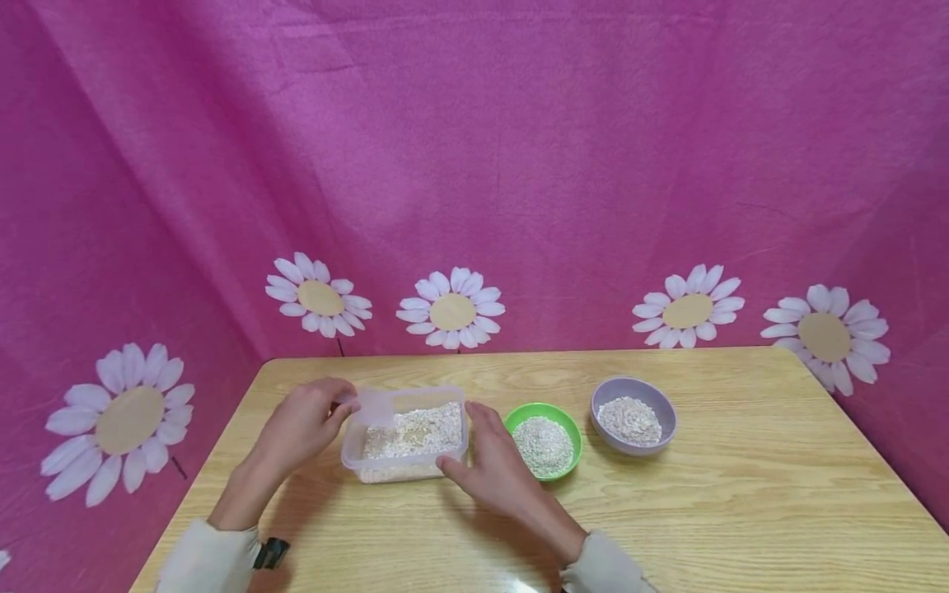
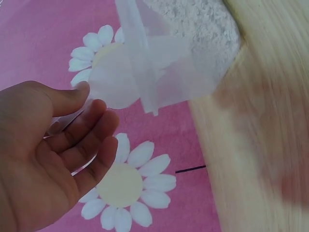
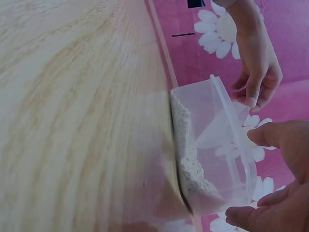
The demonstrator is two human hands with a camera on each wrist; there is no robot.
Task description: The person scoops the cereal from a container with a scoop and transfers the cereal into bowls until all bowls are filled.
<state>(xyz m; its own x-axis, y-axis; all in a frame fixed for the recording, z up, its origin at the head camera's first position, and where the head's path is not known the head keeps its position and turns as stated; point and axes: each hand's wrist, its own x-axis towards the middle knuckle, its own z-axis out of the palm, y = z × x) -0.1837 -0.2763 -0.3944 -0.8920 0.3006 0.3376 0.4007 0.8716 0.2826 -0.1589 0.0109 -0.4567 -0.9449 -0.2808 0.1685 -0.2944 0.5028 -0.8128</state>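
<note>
My left hand (image 1: 307, 418) pinches a thin, translucent plastic sheet (image 1: 376, 409) by its edge, between thumb and fingers. The sheet, bent along a ridge in the left wrist view (image 2: 118, 79), reaches over the left side of a clear rectangular container (image 1: 374, 475). Pale flakes like oats (image 1: 426, 430) lie in the container, with a thinner patch in the middle. At the container's right end my right hand (image 1: 497, 465) holds the corner, thumb along the near side and fingers by the right wall. In the right wrist view, the flakes slope against the container wall (image 3: 203, 111).
A green bowl (image 1: 572, 426) of pale flakes stands just right of my right hand. Farther right is a purple bowl (image 1: 670, 403), also holding flakes. The wooden table (image 1: 749, 494) backs onto a pink curtain (image 1: 563, 206) printed with daisies.
</note>
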